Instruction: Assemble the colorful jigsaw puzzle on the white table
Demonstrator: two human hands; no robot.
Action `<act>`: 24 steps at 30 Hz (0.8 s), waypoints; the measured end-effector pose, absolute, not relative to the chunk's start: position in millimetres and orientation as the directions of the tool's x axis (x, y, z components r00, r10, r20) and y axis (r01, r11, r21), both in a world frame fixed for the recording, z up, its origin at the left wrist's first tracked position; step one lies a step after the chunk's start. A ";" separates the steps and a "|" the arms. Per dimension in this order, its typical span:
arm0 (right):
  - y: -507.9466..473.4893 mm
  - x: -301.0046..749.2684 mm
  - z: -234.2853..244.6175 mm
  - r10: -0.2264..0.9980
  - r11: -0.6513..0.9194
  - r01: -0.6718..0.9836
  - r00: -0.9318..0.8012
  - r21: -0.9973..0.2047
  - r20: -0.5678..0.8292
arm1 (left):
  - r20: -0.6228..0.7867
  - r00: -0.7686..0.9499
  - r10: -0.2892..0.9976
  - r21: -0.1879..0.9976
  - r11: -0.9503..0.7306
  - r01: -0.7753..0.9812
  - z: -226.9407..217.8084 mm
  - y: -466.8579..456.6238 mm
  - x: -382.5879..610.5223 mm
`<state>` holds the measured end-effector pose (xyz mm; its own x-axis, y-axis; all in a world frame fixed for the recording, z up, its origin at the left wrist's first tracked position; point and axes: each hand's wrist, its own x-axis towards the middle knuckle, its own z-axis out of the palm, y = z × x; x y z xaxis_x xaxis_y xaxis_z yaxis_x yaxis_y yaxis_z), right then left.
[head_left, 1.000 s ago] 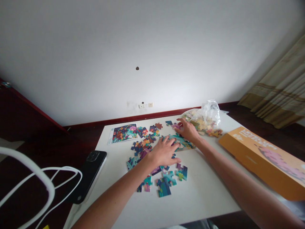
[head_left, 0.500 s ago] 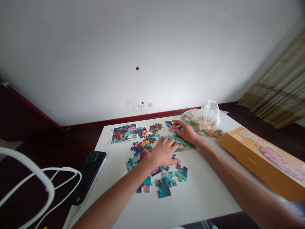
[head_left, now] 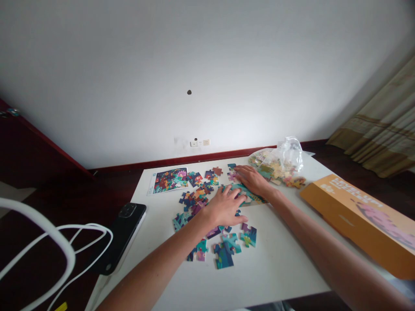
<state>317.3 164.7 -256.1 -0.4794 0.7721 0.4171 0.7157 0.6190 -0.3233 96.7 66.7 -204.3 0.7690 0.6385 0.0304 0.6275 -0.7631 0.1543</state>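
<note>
Jigsaw puzzle pieces (head_left: 197, 203) lie in a loose scatter across a white table top (head_left: 275, 270), mostly teal, navy, purple and orange, some joined and many apart. A joined strip of teal pieces (head_left: 249, 195) sits near the middle of the table, partly covered by both hands, so its full outline is hidden. The left hand (head_left: 223, 208) rests on the strip's left end with its fingers spread, the fingertips (head_left: 231, 191) pressing down on the pieces. The right hand (head_left: 253, 180) lies flat just above the strip, its fingers close together and pointing left, reaching a small cluster of pinkish pieces (head_left: 232, 175). No pinch shows, and whether anything lies under either palm cannot be told. Farther along the table, a printed picture card (head_left: 170, 180) lies near the far edge. A clear plastic bag (head_left: 285, 151) of more pieces sits at the far right corner, its contents blurred by the crinkled film. A long orange box (head_left: 356, 222) is cut off by the right of the view, its lettering too slanted to read. At the left edge of the table lies a black phone (head_left: 126, 235), face down, beside a white looped wire (head_left: 87, 228) that runs out of view.
</note>
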 end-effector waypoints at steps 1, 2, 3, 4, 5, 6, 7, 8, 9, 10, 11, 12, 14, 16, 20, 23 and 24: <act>165.1 317.5 -256.1 0.772 0.618 0.720 -0.479 -0.316 0.418 | 0.033 0.769 0.638 0.154 -0.763 0.627 -204.5 66.6 96.8; 165.4 317.7 -256.1 0.774 0.614 0.724 -0.475 -0.313 0.419 | 0.035 0.769 0.639 0.152 -0.764 0.627 -204.7 66.6 96.9; 165.4 317.7 -256.1 0.778 0.609 0.728 -0.469 -0.314 0.419 | 0.037 0.768 0.639 0.150 -0.763 0.628 -204.9 66.7 97.1; 165.3 317.7 -256.1 0.782 0.603 0.732 -0.463 -0.317 0.418 | 0.037 0.767 0.640 0.148 -0.763 0.629 -205.1 66.8 97.3; 165.0 317.8 -256.3 0.785 0.598 0.735 -0.458 -0.321 0.417 | 0.037 0.767 0.641 0.146 -0.763 0.630 -205.0 66.9 97.5; 164.6 318.1 -256.5 0.787 0.597 0.734 -0.457 -0.325 0.414 | 0.037 0.767 0.640 0.145 -0.763 0.630 -204.9 67.0 97.6; 164.0 318.6 -256.9 0.788 0.598 0.731 -0.459 -0.329 0.411 | 0.038 0.767 0.640 0.144 -0.763 0.630 -204.6 67.0 97.7; 163.3 319.3 -257.3 0.788 0.600 0.727 -0.462 -0.335 0.407 | 0.040 0.767 0.640 0.143 -0.763 0.630 -204.1 66.9 97.7; 162.5 320.2 -257.8 0.788 0.601 0.723 -0.464 -0.341 0.405 | 0.041 0.766 0.641 0.141 -0.763 0.631 -203.5 66.7 97.7; 161.7 321.2 -258.4 0.790 0.599 0.721 -0.461 -0.348 0.405 | 0.043 0.767 0.641 0.139 -0.764 0.631 -202.8 66.4 97.7; 160.8 322.3 -258.9 0.793 0.595 0.722 -0.455 -0.353 0.406 | 0.044 0.767 0.640 0.136 -0.764 0.630 -202.0 65.8 97.6; 159.9 323.5 -259.2 0.797 0.589 0.725 -0.447 -0.358 0.406 | 0.045 0.767 0.640 0.134 -0.765 0.630 -201.2 65.1 97.5; 158.0 325.6 -259.4 0.805 0.577 0.732 -0.436 -0.363 0.403 | 0.045 0.768 0.638 0.129 -0.766 0.629 -199.2 63.3 97.5; 156.3 327.5 -258.6 0.810 0.573 0.735 -0.438 -0.364 0.389 | 0.040 0.767 0.640 0.125 -0.765 0.631 -196.9 61.1 97.4; 153.8 329.9 -256.0 0.809 0.578 0.727 -0.452 -0.371 0.376 | 0.002 0.764 0.645 0.122 -0.759 0.640 -191.9 57.6 97.0; 153.3 330.0 -255.2 0.807 0.582 0.720 -0.453 -0.377 0.380 | -0.025 0.765 0.643 0.127 -0.757 0.640 -190.3 56.8 96.3; 153.2 329.6 -255.2 0.807 0.581 0.720 -0.451 -0.379 0.381 | -0.028 0.766 0.642 0.130 -0.758 0.639 -190.3 57.0 96.0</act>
<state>329.6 153.2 -255.2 -0.4510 0.8071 0.3812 0.7198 0.5814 -0.3793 96.0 57.0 -190.3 0.7664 0.6417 -0.0281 0.6393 -0.7579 0.1299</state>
